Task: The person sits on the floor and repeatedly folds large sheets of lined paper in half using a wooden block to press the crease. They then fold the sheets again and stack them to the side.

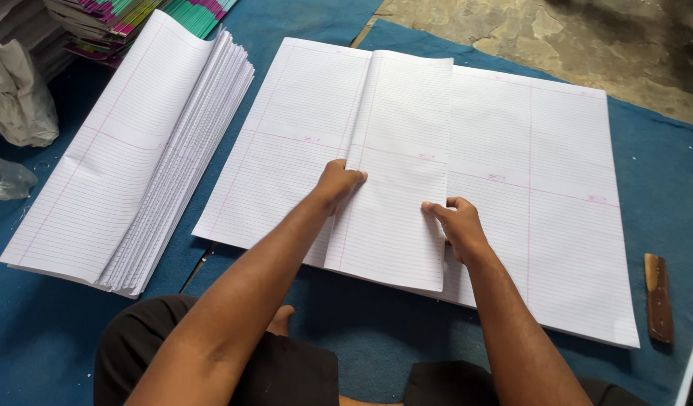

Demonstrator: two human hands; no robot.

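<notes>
1. A large ruled paper sheet [527, 188] lies flat on a blue mat [662, 173] spread over the floor, straight in front of the seated person.
2. A folded sheet [399, 165] lies on top of the large sheet, over its middle, with its crease on the left side and its free edge on the right.
3. The left hand [337, 183] rests on the folded sheet's left edge, fingers curled and pressing down along the crease.
4. The right hand [455, 223] pinches the folded sheet's right edge, thumb on top and fingers curled at the paper's rim.
5. A thick stack of folded ruled sheets [136, 158] sits to the left on the mat, well apart from both hands.
6. Colourful notebooks [136, 19] are piled at the upper left, behind that stack.
7. A crumpled plastic bag [16, 90] lies at the far left edge.
8. A small wooden tool [658, 297] lies on the mat to the right of the large sheet, near its lower corner.
</notes>
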